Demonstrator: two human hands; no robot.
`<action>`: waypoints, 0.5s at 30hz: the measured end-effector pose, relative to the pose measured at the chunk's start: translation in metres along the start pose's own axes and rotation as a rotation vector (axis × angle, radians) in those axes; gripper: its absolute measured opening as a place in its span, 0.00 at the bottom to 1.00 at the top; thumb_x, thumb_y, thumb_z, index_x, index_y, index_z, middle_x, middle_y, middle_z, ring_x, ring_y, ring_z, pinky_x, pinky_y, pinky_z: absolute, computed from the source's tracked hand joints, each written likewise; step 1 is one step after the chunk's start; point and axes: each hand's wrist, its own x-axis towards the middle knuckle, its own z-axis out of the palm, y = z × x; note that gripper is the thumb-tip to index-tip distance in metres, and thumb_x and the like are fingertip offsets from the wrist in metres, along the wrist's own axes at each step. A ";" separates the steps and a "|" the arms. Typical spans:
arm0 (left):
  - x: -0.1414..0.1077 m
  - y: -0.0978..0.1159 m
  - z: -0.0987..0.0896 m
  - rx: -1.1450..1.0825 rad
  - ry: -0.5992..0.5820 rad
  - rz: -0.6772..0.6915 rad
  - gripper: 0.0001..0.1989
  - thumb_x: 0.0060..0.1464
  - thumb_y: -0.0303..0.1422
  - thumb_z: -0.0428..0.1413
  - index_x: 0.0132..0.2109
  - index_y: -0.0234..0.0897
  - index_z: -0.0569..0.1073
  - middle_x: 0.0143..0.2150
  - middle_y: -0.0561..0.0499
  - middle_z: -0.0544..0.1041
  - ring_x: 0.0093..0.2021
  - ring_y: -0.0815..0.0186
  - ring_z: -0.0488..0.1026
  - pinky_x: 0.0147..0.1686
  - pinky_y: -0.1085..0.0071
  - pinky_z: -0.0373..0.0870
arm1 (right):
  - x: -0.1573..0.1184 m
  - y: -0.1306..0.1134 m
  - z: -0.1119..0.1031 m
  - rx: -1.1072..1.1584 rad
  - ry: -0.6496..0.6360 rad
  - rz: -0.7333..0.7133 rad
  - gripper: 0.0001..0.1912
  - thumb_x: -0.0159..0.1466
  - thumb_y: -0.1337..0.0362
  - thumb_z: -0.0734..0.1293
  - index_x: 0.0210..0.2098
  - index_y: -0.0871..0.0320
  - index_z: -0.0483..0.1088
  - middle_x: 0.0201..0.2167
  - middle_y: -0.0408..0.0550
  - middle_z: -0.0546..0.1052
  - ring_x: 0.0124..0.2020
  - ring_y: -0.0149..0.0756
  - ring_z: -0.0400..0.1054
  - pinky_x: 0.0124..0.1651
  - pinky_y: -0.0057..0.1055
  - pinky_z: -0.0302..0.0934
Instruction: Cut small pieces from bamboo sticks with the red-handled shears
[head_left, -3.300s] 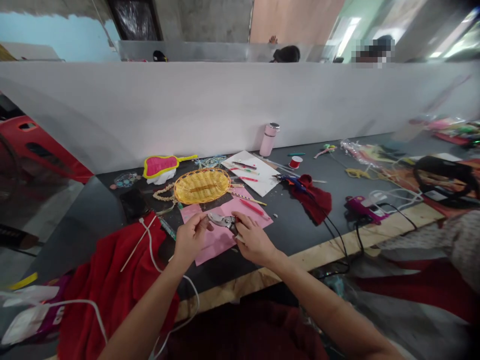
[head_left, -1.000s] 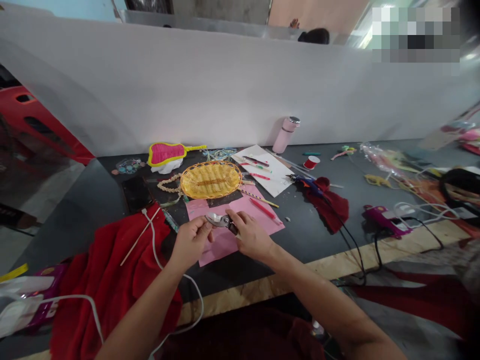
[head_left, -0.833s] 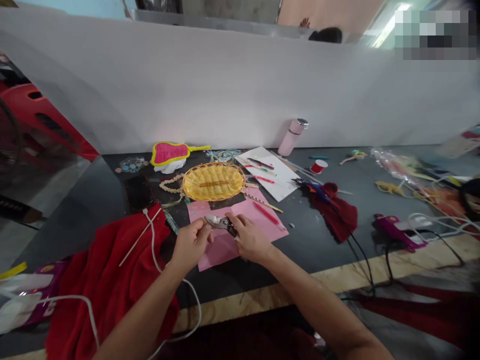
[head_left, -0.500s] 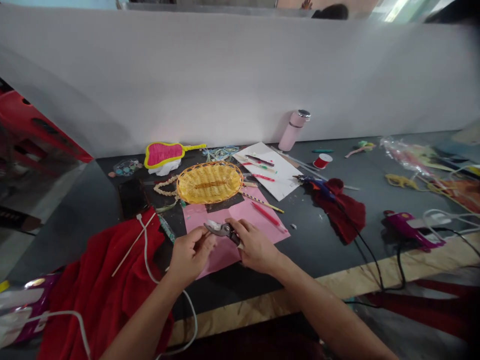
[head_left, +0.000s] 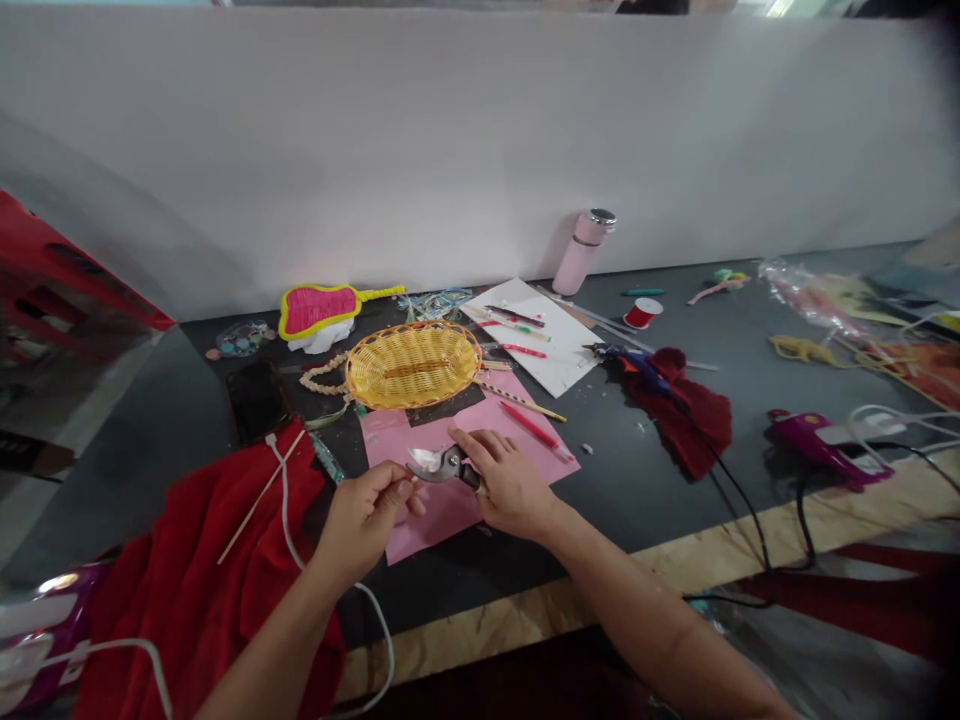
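My right hand (head_left: 514, 487) is closed around the handles of a pair of pruning shears (head_left: 448, 464), whose blades point left over pink paper (head_left: 420, 535). Close to the blade tips, my left hand (head_left: 373, 510) is closed in a pinch; what lies between its fingers is too small to make out. Beyond both hands sits a yellow woven basket (head_left: 415, 366). A red pen (head_left: 534, 428) rests on the paper's right part.
Red cloth (head_left: 217, 560) with a white cable and a thin stick covers the left front. A glue gun (head_left: 637, 368) lies on dark red cloth (head_left: 694, 420). A pink bottle (head_left: 583, 252), a thread spool (head_left: 643, 314) and a pink-yellow fan (head_left: 321, 311) stand or lie farther back.
The shears' blades look wider apart. My left hand has shifted slightly left and down, and the view has tilted slightly.
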 end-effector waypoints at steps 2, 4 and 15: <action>0.000 -0.001 0.001 -0.005 0.009 -0.015 0.14 0.59 0.36 0.48 0.30 0.37 0.73 0.28 0.51 0.80 0.29 0.66 0.75 0.31 0.74 0.68 | 0.000 -0.001 0.001 -0.005 -0.003 0.023 0.39 0.53 0.74 0.59 0.64 0.57 0.48 0.51 0.54 0.66 0.50 0.43 0.60 0.53 0.42 0.57; -0.001 -0.003 0.003 0.001 0.037 -0.029 0.13 0.59 0.36 0.47 0.31 0.38 0.73 0.27 0.51 0.79 0.29 0.66 0.75 0.30 0.74 0.68 | -0.001 -0.003 0.003 -0.008 -0.012 0.046 0.38 0.53 0.74 0.59 0.63 0.57 0.49 0.48 0.54 0.67 0.47 0.43 0.62 0.52 0.41 0.59; -0.005 -0.003 0.007 0.036 0.156 0.046 0.10 0.59 0.34 0.48 0.32 0.38 0.72 0.24 0.54 0.78 0.27 0.68 0.75 0.29 0.76 0.68 | -0.005 -0.009 -0.007 0.191 -0.084 0.020 0.37 0.52 0.76 0.59 0.61 0.56 0.50 0.46 0.52 0.67 0.44 0.39 0.65 0.50 0.36 0.61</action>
